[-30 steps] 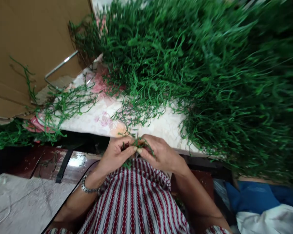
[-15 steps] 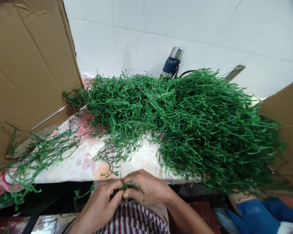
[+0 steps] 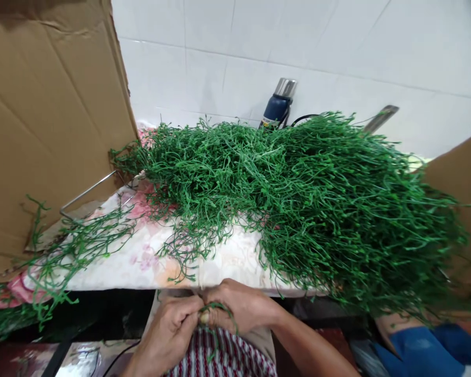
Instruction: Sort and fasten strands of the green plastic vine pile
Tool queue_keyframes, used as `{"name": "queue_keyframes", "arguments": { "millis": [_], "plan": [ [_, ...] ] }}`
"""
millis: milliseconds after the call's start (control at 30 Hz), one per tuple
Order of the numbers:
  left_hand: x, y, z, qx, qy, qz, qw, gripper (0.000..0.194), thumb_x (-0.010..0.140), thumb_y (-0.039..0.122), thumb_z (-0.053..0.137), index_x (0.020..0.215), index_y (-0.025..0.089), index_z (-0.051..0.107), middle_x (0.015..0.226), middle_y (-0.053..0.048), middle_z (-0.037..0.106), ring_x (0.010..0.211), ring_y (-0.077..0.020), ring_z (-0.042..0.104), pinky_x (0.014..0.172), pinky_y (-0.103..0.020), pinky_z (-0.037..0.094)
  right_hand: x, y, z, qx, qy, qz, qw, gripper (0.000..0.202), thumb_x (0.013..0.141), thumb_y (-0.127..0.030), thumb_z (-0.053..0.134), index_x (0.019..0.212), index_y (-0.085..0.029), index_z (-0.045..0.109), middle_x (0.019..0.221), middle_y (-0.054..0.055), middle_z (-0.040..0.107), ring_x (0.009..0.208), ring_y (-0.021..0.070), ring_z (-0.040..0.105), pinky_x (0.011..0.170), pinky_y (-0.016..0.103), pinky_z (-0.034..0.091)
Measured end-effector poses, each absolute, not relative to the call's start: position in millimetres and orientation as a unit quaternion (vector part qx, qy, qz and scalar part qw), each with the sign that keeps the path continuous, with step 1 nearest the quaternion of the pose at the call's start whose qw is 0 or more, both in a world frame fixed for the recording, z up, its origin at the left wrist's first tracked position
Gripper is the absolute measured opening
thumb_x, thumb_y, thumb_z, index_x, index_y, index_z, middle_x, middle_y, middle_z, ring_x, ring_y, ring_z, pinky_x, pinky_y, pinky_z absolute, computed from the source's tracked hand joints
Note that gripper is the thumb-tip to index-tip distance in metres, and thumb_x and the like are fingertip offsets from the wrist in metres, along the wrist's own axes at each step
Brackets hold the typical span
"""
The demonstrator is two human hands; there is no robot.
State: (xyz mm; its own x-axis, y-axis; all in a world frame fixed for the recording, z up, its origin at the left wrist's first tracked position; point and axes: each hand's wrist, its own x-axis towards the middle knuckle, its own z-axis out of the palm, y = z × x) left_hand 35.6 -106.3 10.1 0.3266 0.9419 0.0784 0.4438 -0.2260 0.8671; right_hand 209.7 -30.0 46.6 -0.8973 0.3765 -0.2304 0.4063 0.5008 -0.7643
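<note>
Green sprig point(image 3: 215, 310) crosswise between left hand point(image 3: 172, 327) and right hand point(image 3: 239, 309).

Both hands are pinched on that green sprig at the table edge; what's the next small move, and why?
Probably pull the sprig apart between the hands, just above the lap. The left hand and right hand meet fingertip to fingertip on it, below the big green pile, so the grip looks set. What the fingers are doing to it is hidden.

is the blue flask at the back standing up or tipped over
Upright, leaning slightly. The blue flask stands against the tiled wall with its silver cap on top; its base is hidden behind the green pile.
</note>
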Motion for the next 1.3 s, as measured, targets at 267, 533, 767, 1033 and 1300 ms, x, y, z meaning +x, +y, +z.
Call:
{"name": "queue_keyframes", "arguments": {
  "millis": [267,533,767,1033,1300],
  "plan": [
    [42,-118,15,0.632,0.469,0.504,0.356,0.038,0.089,0.034,0.039,0.067,0.019,0.066,0.053,-0.003,0.058,0.052,-0.0142,0.052,0.057,-0.025,0.039,193,-55,18,0.197,0.667,-0.684,-0.221,0.054,0.082,-0.061,0.039,0.054,-0.015,0.045,0.046,-0.001,0.046,0.041,0.0055,0.037,0.041,0.018,0.026],
    [27,-106,33,0.701,0.480,0.317,0.422,0.021,0.082,0.017,0.042,0.063,0.017,0.051,0.055,0.002,0.044,0.053,-0.0103,0.042,0.053,-0.022,0.030,203,-48,27,0.189,0.817,-0.522,-0.153,0.042,0.089,-0.045,0.033,0.058,-0.017,0.037,0.052,-0.005,0.032,0.048,0.0066,0.030,0.049,0.020,0.026],
    [23,-107,29,0.707,0.391,0.271,0.523,0.034,0.081,0.017,0.045,0.048,0.016,0.035,0.050,0.005,0.020,0.045,-0.0068,0.022,0.048,-0.023,0.021,202,-40,37,0.069,0.865,-0.494,-0.046,0.038,0.089,-0.038,0.032,0.058,-0.018,0.040,0.051,-0.004,0.038,0.048,0.0069,0.034,0.049,0.020,0.030],
    [30,-113,20,0.647,0.403,0.435,0.478,0.046,0.087,0.043,0.040,0.059,0.018,0.067,0.050,-0.005,0.059,0.050,-0.0146,0.053,0.055,-0.026,0.037,189,-63,16,0.185,0.685,-0.656,-0.258,0.058,0.084,-0.059,0.036,0.049,-0.015,0.047,0.041,-0.002,0.045,0.035,0.0041,0.034,0.038,0.017,0.026],
    [23,-107,31,0.494,0.423,0.486,0.584,0.042,0.071,0.054,0.059,0.054,0.016,0.066,0.045,-0.004,0.056,0.038,-0.0108,0.044,0.045,-0.025,0.035,182,-66,17,0.247,0.487,-0.741,-0.391,0.049,0.080,-0.055,0.045,0.049,-0.019,0.037,0.042,-0.006,0.032,0.037,0.0061,0.030,0.038,0.020,0.025]
  ]
}}
